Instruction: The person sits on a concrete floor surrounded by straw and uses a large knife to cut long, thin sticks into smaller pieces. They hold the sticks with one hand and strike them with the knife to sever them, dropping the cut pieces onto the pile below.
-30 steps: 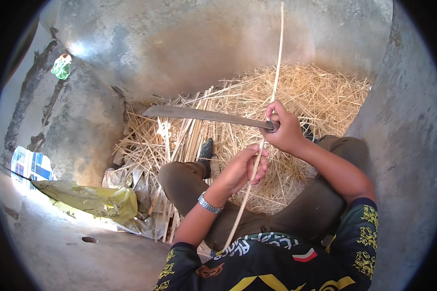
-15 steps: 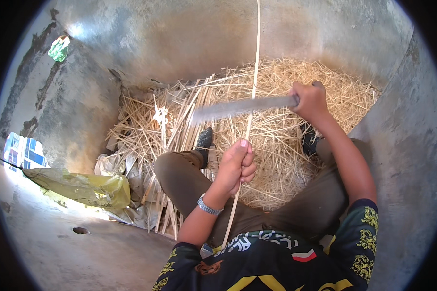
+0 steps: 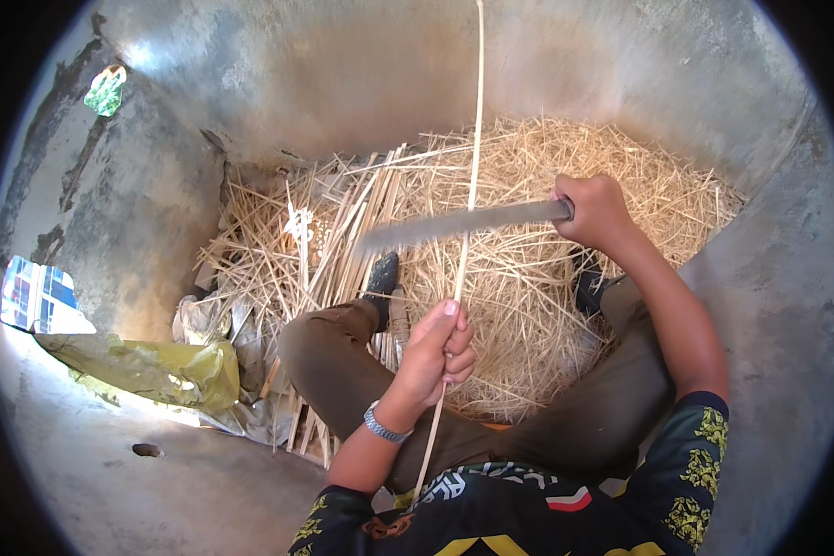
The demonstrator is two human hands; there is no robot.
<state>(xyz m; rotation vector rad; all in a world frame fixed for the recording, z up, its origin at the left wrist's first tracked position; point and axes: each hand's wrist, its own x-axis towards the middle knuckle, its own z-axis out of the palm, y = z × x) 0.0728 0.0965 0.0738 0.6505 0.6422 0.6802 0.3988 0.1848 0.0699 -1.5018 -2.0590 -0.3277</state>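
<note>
From the wearer's head, the fisheye view looks steeply down and forward, close above the shirt (image 3: pixel 528 519), with the left hand (image 3: pixel 434 350) and right hand (image 3: pixel 595 213) in the middle distance and the far wall (image 3: pixel 361 74) beyond; its wide field takes in the left wall (image 3: pixel 148 213) too.

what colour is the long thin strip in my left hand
The strip is pale straw-yellow, best seen in the head view.
</note>
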